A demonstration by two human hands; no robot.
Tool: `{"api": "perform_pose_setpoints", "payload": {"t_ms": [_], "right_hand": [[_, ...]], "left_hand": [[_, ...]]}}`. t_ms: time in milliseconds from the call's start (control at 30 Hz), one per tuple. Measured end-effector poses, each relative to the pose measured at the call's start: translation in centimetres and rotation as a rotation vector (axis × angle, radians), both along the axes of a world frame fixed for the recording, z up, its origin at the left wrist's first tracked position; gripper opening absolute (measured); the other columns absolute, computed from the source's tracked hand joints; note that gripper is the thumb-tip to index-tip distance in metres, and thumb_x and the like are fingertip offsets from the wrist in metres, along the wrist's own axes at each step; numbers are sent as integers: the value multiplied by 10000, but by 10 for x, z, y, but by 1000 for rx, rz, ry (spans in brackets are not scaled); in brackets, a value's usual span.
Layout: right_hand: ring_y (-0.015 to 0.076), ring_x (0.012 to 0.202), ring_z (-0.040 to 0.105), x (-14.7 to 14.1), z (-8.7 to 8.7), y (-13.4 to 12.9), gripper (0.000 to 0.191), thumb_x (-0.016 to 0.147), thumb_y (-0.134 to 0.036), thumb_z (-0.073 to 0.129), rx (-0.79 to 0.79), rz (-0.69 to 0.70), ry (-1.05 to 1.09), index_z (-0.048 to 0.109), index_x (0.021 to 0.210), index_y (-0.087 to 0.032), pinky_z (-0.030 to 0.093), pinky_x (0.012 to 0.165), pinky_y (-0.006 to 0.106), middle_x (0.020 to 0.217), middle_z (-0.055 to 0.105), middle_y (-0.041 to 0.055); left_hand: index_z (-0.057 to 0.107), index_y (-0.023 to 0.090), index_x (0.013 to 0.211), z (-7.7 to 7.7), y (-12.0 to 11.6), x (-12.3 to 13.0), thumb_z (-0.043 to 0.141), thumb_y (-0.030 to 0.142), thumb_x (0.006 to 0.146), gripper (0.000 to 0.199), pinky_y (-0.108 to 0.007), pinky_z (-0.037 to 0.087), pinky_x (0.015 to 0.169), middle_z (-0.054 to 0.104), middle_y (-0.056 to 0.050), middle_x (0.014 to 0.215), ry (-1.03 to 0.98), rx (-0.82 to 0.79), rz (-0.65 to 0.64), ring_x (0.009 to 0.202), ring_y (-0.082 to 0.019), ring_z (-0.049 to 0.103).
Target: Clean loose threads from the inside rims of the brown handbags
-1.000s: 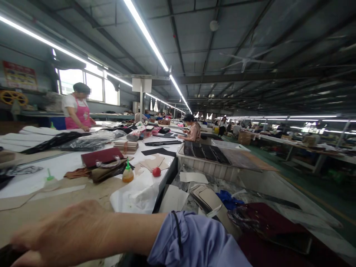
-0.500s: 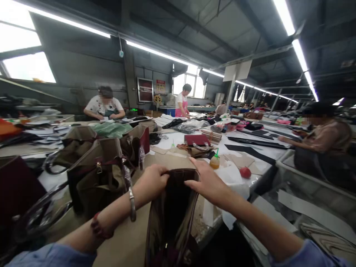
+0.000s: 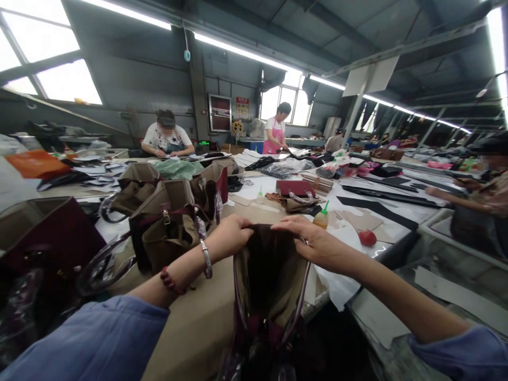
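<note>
In the head view a handbag with dark red trim and a tan lining stands in front of me, its mouth gaping toward me. My left hand pinches the far left part of its top edge. On the far right part of that edge, my right hand grips with fingers along the rim and thumb toward the inside. Dark red handle parts hang at the bag's near side, partly in shadow. Left of my left hand stands another tan and dark red handbag with plastic-wrapped handles.
More bags, including a dark red one, crowd the left side. A glue bottle with a green tip and a red round object lie beyond my right hand. A bin stands at right. Several co-workers sit or stand around the table.
The camera view has turned left, so the scene sits further right. The handbag's mouth looks wider now, and my right hand's fingers lie flatter along its rim.
</note>
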State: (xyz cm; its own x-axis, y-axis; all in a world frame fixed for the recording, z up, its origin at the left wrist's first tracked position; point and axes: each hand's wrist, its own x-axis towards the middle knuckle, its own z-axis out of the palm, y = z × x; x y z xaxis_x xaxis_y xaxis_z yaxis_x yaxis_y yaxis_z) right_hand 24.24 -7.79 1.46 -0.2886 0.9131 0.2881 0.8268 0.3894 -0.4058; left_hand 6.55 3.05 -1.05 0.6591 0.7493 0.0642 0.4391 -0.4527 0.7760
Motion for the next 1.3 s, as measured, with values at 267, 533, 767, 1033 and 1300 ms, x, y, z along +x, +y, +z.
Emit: {"api": "perform_pose_setpoints", "payload": {"t_ms": [267,533,767,1033,1300], "right_hand": [[181,946,493,-13,10,13,301,762,-167,473,-19,-134,-404,512,1050,-247,398,802,284,1028,519,28],[224,829,511,-32,14,26,127,812,-254,466,130,-198,-752,552,859,-173,381,570,257,840,559,72],[166,846,507,-24,10,32,112,796,-273,514,83,-104,-646,581,772,-186,396,648,232,901,541,39],[210,839,514,-33,13,30,184,793,-274,473,103,-285,-714,599,739,-152,419,628,269,884,574,76],[209,759,555,-31,9,32,227,797,-318,435,107,-347,-673,590,766,-154,413,561,269,863,592,73]], "left_hand": [[673,145,784,2,-1,-1,454,245,666,268,-206,391,522,638,-28,652,48,109,4,617,-152,537],[670,122,745,4,-2,-2,458,191,677,233,-219,369,524,591,-24,578,88,200,24,570,-135,495],[663,115,763,7,-1,-5,457,141,675,226,-212,380,551,611,-18,619,85,182,16,595,-125,505],[646,144,905,2,5,-4,450,119,682,298,-211,410,666,652,-9,756,17,167,-91,709,-133,540],[660,130,849,6,8,-4,513,215,669,248,-197,378,552,602,2,640,28,31,-123,575,-104,475]]}}
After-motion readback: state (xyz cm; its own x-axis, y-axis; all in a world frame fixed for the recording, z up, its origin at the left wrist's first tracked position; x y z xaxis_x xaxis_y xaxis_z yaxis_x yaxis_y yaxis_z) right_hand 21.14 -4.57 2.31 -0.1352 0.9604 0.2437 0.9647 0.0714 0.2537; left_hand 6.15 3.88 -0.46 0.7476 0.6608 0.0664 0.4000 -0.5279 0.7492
